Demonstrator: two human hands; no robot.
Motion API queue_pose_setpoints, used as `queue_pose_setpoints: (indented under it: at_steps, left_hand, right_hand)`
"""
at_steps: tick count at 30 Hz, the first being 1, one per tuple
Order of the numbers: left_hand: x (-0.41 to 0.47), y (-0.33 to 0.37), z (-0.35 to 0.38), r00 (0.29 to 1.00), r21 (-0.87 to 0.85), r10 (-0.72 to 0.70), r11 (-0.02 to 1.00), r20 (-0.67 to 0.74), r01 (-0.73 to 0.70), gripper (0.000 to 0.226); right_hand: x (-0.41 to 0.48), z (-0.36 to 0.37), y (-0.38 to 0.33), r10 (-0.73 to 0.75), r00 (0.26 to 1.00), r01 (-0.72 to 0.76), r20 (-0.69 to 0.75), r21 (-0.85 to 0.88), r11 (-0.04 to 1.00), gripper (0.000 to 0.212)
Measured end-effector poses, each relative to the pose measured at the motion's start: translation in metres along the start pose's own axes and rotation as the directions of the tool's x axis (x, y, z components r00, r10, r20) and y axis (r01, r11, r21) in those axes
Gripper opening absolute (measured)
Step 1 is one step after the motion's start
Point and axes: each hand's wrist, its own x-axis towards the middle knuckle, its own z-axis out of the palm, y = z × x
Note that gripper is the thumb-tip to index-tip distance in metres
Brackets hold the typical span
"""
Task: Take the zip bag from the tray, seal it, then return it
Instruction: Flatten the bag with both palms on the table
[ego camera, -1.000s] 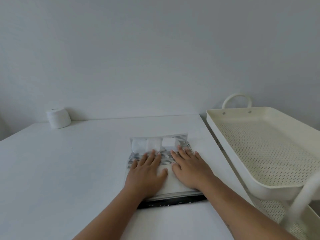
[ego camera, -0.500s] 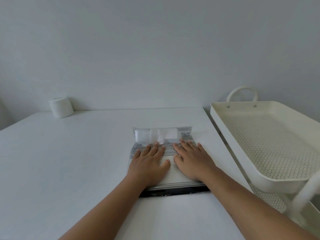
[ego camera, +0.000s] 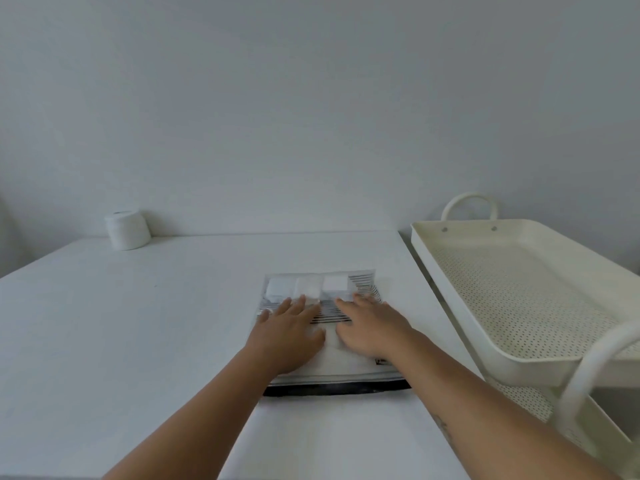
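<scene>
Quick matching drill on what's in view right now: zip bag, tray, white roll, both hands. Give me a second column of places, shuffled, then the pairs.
Things:
1. zip bag
2. tray
3. white roll
4. left hand and right hand

Places:
A. far left corner of the table, by the wall
B. flat on the table, in the middle
C. pressed palm-down on the bag
D. off the table's right edge, nothing in it

Pairs: 1-B, 2-D, 3-A, 4-C
</scene>
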Motion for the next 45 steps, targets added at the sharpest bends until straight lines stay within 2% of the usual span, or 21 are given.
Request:
queue_pose_setpoints:
  at_steps: [2, 8, 11, 13, 14, 16, 18, 19, 23, 27, 30, 34, 37, 39, 42, 45]
  left_hand:
    - [-0.003, -0.001, 0.008, 0.999, 0.001, -0.015, 1.000, 0.030, 0.015, 0.062]
    - [-0.001, -0.007, 0.019, 0.999, -0.007, -0.014, 1.000, 0.032, 0.014, 0.064]
    - [0.009, -0.011, 0.011, 0.994, -0.116, -0.013, 0.993, 0.111, 0.026, 0.062]
    - [0.013, -0.017, 0.002, 0.995, -0.184, -0.016, 0.982, 0.095, 0.033, 0.060]
    - [0.015, -0.021, -0.004, 0.998, -0.160, -0.020, 0.987, 0.065, 0.031, 0.060]
    - [0.015, -0.027, -0.014, 0.999, -0.087, -0.036, 0.995, 0.012, 0.037, 0.061]
    - [0.012, -0.027, -0.025, 0.999, -0.109, -0.034, 0.993, -0.008, 0.033, 0.063]
    - [0.009, -0.026, -0.030, 1.000, -0.149, -0.019, 0.989, -0.018, 0.016, 0.064]
    - [-0.005, -0.012, -0.050, 0.999, -0.343, 0.050, 0.938, -0.011, -0.050, 0.049]
    - [-0.022, 0.008, -0.062, 0.994, -0.326, 0.107, 0.940, 0.006, -0.099, 0.026]
    - [-0.036, 0.017, -0.068, 0.987, -0.314, 0.139, 0.943, 0.084, -0.106, 0.027]
    - [-0.055, 0.024, -0.066, 0.951, -0.181, 0.138, 0.979, 0.277, -0.090, 0.040]
    - [-0.064, 0.025, -0.058, 0.959, -0.122, 0.128, 0.988, 0.254, -0.099, 0.036]
    - [-0.069, 0.029, -0.055, 0.967, -0.104, 0.148, 0.986, 0.206, -0.129, 0.026]
    - [-0.073, 0.039, -0.056, 0.976, 0.042, 0.175, 0.982, 0.130, -0.182, 0.025]
    - [-0.068, 0.044, -0.074, 0.984, 0.063, 0.170, 0.983, 0.050, -0.173, 0.022]
  right_hand:
    - [0.000, 0.007, -0.002, 0.005, 0.999, -0.004, 0.035, -0.018, 1.000, 0.064]
    - [-0.005, 0.032, 0.000, 0.000, 0.994, -0.006, -0.107, -0.050, 0.999, 0.063]
    - [-0.001, 0.029, 0.003, 0.017, 0.996, -0.020, -0.085, -0.037, 0.999, 0.063]
    - [0.000, 0.023, 0.004, 0.020, 0.996, -0.020, -0.082, 0.003, 1.000, 0.062]
    - [0.001, 0.019, 0.004, 0.018, 0.996, -0.013, -0.087, 0.051, 0.999, 0.062]
    - [-0.001, 0.006, 0.006, 0.031, 0.993, -0.002, -0.111, 0.253, 0.967, 0.060]
    - [-0.003, -0.009, 0.007, 0.061, 0.988, 0.012, -0.143, 0.463, 0.886, 0.059]
    - [-0.005, -0.018, 0.007, 0.057, 0.985, 0.033, -0.165, 0.497, 0.867, 0.059]
    - [-0.013, -0.051, 0.001, -0.011, 0.981, 0.099, -0.196, 0.445, 0.890, 0.044]
    - [-0.032, -0.066, -0.006, -0.086, 0.992, 0.116, -0.096, 0.381, 0.917, 0.021]
    - [-0.049, -0.065, -0.012, -0.128, 0.991, 0.132, -0.034, 0.304, 0.943, 0.014]
    - [-0.072, -0.058, -0.020, -0.116, 0.986, 0.090, 0.123, 0.205, 0.975, 0.038]
    - [-0.083, -0.044, -0.025, -0.079, 0.981, 0.062, 0.179, 0.098, 0.993, 0.051]
    - [-0.088, -0.035, -0.027, -0.074, 0.987, 0.067, 0.142, 0.054, 0.996, 0.044]
    - [-0.093, -0.031, -0.032, -0.114, 0.992, 0.117, 0.045, -0.064, 0.991, 0.024]
    - [-0.094, -0.044, -0.035, -0.167, 0.982, 0.159, -0.084, -0.102, 0.982, 0.024]
